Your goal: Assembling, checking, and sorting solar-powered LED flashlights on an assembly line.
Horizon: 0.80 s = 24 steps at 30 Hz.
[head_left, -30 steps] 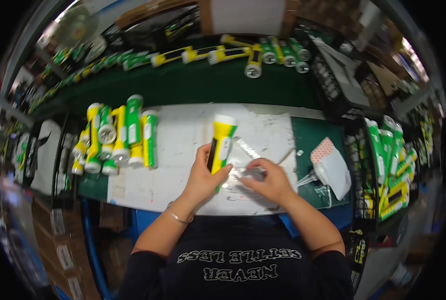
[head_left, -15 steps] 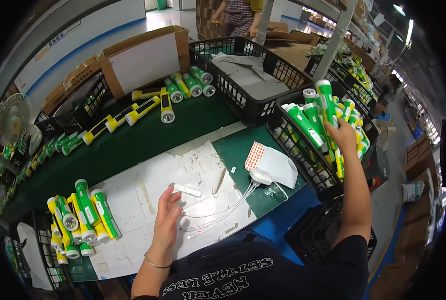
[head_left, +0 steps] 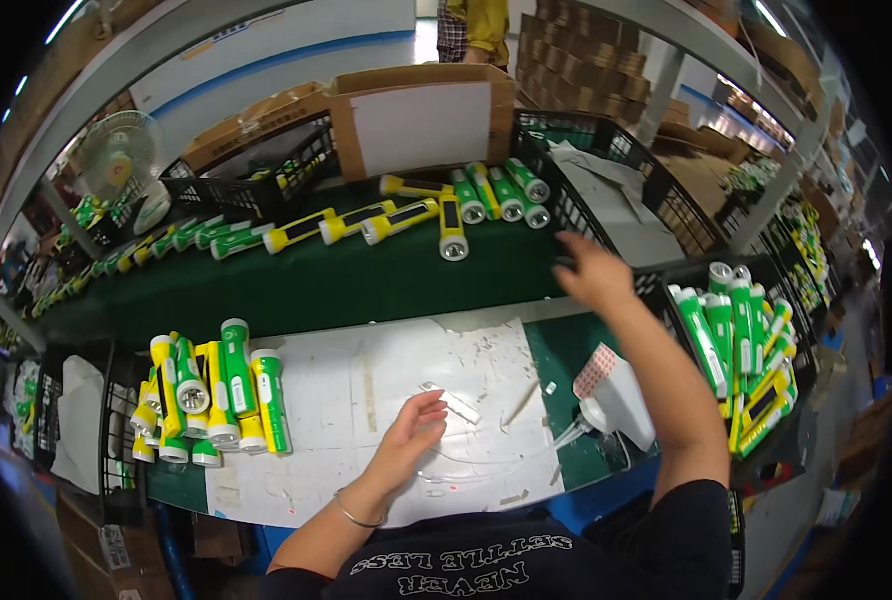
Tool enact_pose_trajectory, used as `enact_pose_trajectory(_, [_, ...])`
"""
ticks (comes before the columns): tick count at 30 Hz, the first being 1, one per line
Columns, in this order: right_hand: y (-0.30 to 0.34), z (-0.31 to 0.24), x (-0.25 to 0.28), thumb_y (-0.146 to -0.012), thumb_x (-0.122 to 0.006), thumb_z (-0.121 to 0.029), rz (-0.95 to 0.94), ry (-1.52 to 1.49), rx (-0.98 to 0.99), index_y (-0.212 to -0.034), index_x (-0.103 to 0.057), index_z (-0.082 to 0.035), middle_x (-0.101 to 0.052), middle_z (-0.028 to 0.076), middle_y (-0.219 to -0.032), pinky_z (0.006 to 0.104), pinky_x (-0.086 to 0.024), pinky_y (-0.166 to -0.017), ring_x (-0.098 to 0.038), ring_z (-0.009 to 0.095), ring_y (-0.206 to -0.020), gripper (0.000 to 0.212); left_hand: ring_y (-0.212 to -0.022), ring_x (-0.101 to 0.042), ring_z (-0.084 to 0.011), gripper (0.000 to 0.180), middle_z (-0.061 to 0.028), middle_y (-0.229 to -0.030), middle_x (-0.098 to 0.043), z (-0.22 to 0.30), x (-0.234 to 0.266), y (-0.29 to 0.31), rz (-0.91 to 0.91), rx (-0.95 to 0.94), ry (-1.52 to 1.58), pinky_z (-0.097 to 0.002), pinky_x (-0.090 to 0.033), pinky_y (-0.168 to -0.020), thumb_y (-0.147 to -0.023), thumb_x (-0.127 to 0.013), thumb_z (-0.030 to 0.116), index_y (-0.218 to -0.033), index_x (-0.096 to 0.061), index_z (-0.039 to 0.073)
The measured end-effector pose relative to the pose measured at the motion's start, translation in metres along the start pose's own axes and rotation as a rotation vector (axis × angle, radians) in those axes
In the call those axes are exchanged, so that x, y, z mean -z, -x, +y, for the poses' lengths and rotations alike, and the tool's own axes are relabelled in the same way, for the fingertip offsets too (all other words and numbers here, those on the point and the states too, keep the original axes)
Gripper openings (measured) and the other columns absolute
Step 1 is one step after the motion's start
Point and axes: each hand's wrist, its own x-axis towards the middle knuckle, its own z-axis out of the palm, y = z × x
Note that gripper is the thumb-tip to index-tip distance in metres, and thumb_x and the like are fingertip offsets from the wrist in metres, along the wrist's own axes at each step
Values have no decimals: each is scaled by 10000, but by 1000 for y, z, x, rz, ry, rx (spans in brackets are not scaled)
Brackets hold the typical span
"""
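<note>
My left hand (head_left: 412,430) hovers over the white sheet (head_left: 336,400), fingers loosely apart and holding nothing. Close to its fingertips lies a small white strip (head_left: 452,404). Out past the green table's right part, my right hand (head_left: 598,274) is empty, its thumb and fingers spread, near the side of the black crate with grey paper (head_left: 621,200). To the right, a heaped crate holds green-and-white and yellow flashlights (head_left: 743,330). Several more flashlights (head_left: 446,228) lie on the dark green belt, beyond both hands. A pile of flashlights (head_left: 216,385) rests at the left of the sheet.
A white charger with cables (head_left: 593,412) lies beside a white pouch (head_left: 626,400) at the table's right. A cardboard box (head_left: 421,125) stands behind the belt. A black crate (head_left: 121,420) is at the left end. Another person (head_left: 476,30) stands at the back.
My right hand has let go of a green flashlight at the right crate and moved left toward the belt. The view has turned to the right-hand side less, now showing more of the left.
</note>
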Motion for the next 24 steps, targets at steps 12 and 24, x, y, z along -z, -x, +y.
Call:
enact_pose_trajectory(12, [-64, -120, -56, -718, -702, -338, -348, 6, 109, -1234, -417, -294, -514, 149, -1070, 402, -497, -733, -595, 319, -902, 591, -1158, -435, -200, 549, -103, -1259, -435, 11, 37, 9, 265, -66, -222, -336, -380, -947, -832, -611, 237, -1295, -373, 62])
enact_pose_trajectory(24, [87, -134, 28, -790, -640, -389, -591, -766, 144, -1289, -408, -110, -631, 109, -780, 323, -473, -647, -618, 218, -703, 616, -882, -606, -184, 384, -109, -1017, -565, 9, -5, -6, -132, 15, 224, -297, -500, -766, -963, -407, 324, -1240, -391, 58])
